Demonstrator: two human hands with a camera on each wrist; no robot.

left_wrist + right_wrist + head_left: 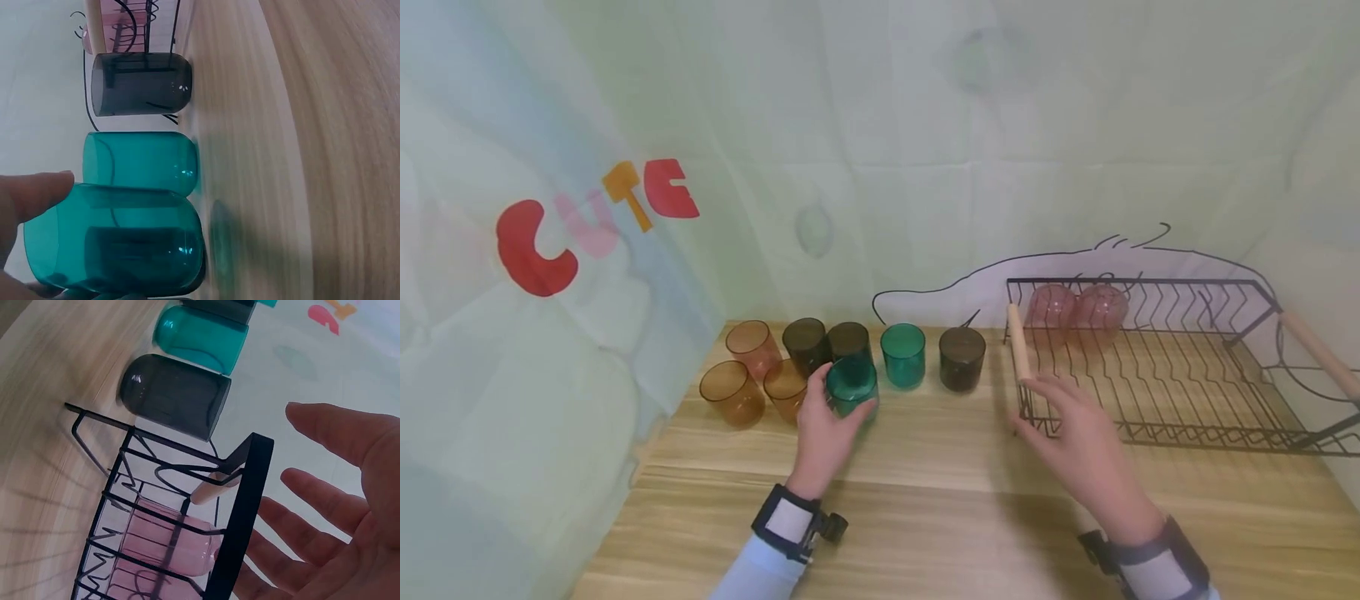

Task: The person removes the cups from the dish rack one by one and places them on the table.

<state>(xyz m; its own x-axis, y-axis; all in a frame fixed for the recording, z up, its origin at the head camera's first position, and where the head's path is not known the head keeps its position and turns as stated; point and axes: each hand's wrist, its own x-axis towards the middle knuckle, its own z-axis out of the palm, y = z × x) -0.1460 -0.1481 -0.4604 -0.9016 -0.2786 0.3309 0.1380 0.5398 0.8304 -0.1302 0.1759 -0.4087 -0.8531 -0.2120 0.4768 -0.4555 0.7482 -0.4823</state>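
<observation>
My left hand [827, 433] grips a teal glass [852, 387] between thumb and fingers. In the left wrist view, this glass [137, 219] appears to be just off the wooden table, above its green-tinted shadow. Behind it to the right stands a second teal glass [903, 357], then a dark grey glass [962, 360]. My right hand [1086, 437] hovers by the left end of the black wire dish rack [1180, 433], near its wooden handle [1018, 343]. Its fingers are spread and hold nothing; whether they touch the rack I cannot tell.
Two pink glasses [1101, 315] sit in the rack's back left. Left of the held glass are amber glasses [732, 394], a pinkish glass [753, 350] and dark glasses [807, 346], close together. A printed curtain [850, 208] hangs behind the table [925, 517].
</observation>
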